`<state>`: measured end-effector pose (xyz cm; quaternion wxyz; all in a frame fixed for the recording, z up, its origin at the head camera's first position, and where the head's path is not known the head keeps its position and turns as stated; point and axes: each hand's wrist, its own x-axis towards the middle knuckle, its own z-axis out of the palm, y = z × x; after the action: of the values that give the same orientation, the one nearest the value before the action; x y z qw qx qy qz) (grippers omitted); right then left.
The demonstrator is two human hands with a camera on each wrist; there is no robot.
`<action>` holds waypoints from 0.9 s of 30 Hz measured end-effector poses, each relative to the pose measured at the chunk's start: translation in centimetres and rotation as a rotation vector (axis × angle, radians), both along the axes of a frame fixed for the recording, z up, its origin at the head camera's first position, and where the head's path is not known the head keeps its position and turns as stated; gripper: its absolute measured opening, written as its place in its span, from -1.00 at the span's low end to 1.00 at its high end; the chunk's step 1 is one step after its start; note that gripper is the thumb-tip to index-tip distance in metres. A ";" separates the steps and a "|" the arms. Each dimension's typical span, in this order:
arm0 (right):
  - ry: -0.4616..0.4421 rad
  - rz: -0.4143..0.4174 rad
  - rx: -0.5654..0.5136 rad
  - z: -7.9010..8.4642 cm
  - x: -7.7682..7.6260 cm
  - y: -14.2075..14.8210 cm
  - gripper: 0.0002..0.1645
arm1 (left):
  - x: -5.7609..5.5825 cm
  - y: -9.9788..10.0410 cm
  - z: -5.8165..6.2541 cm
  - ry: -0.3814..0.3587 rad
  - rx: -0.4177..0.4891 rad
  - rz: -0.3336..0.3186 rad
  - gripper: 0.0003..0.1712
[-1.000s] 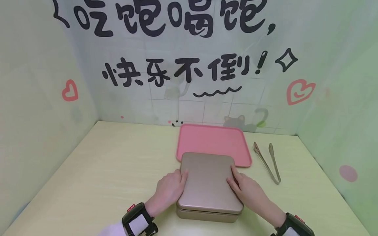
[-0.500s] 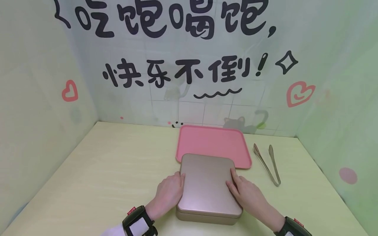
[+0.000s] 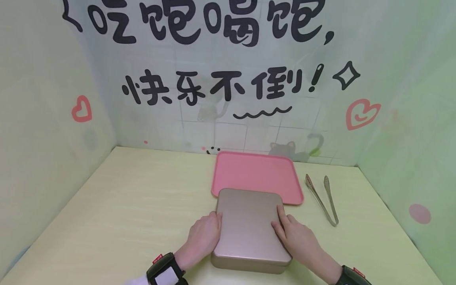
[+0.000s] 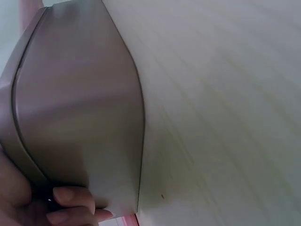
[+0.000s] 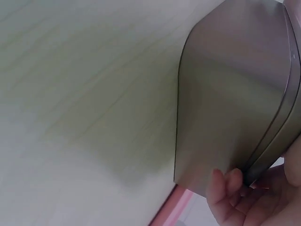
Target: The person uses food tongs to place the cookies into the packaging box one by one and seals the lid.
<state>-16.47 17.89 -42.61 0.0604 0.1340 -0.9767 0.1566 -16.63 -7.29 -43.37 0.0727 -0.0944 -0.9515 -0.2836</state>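
A brownish-grey metal tin box (image 3: 249, 229) with rounded corners and a fitted lid lies on the table, its far edge overlapping the pink tray (image 3: 256, 170) in the head view. My left hand (image 3: 204, 235) grips its left side, thumb along the top edge. On the right side, my right hand (image 3: 301, 239) holds it with thumb and index finger on the lid's edge. Curled fingertips (image 4: 75, 197) touch the side near the lid seam in the left wrist view. The right wrist view shows fingers (image 5: 225, 183) bent at the seam by a far corner. The box's inside is hidden.
Metal tongs (image 3: 322, 202) lie spread on the table (image 3: 142, 206), to the right of the tray. A printed backdrop (image 3: 228, 118) with large black characters stands behind the table, and pale walls (image 3: 409, 138) enclose both sides.
The dark seam under the lid's front edge looks fainter than a second ago. The left thumb lies slightly nearer the side. The whole view has shifted a little; both hands stay on the box.
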 end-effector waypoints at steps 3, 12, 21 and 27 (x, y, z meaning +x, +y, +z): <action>-0.011 0.006 -0.004 -0.3 0.3 -0.1 -0.32 | 0.3 -0.1 -0.3 -0.003 0.018 -0.005 -0.62; 0.039 0.036 0.004 -0.6 -0.1 -0.3 -0.33 | -0.2 -0.5 -0.8 0.004 0.039 -0.008 -0.62; -0.063 0.030 -0.032 0.9 -1.2 0.2 -0.28 | -0.9 -1.4 -0.1 -0.121 0.010 0.026 -0.59; 0.050 0.002 -0.051 3.4 -4.2 1.5 -0.28 | -3.6 -2.9 1.8 -0.017 -0.068 0.038 -0.54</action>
<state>-20.69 19.41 -39.18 0.0881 0.1372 -0.9705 0.1778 -20.19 -10.20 -41.62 0.0667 -0.0765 -0.9627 -0.2506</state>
